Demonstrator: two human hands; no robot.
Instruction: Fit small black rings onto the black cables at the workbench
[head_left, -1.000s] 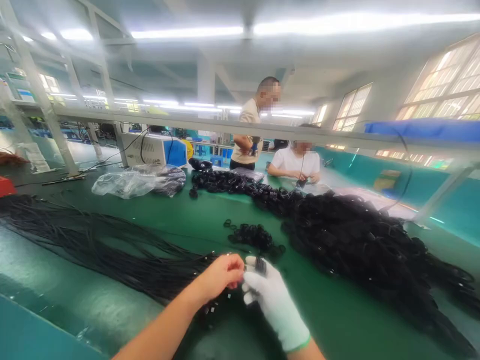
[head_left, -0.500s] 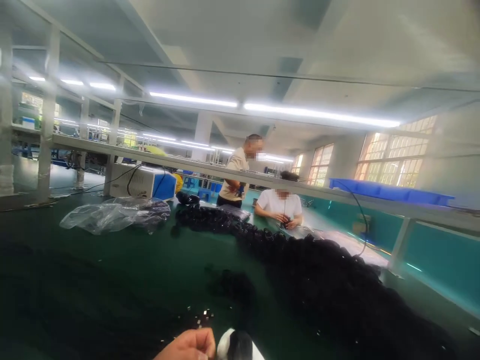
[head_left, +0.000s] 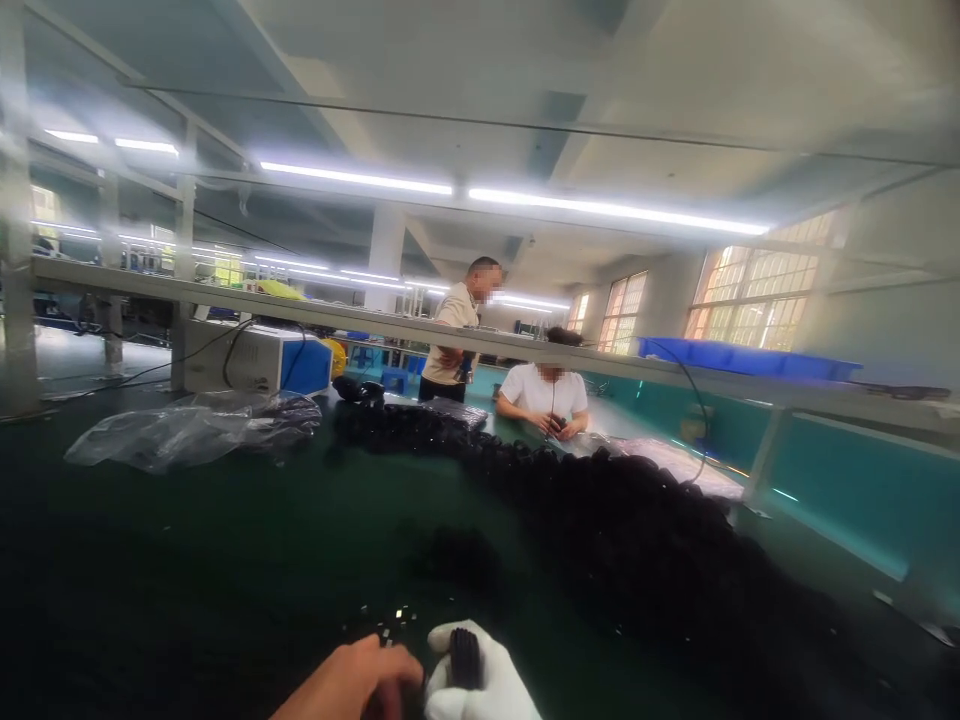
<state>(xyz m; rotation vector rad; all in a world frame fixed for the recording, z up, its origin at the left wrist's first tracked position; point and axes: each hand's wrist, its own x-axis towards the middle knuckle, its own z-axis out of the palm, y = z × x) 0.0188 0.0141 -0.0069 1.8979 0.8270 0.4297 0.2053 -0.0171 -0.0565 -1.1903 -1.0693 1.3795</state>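
Where rail crosses, 2 people partly hidden; black pile beyond hands

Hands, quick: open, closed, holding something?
Left hand: bare, bent; can't tell whether it holds anything.
Right hand: gloved, partly curled, with a black ribbed bundle; exact grip unclear.
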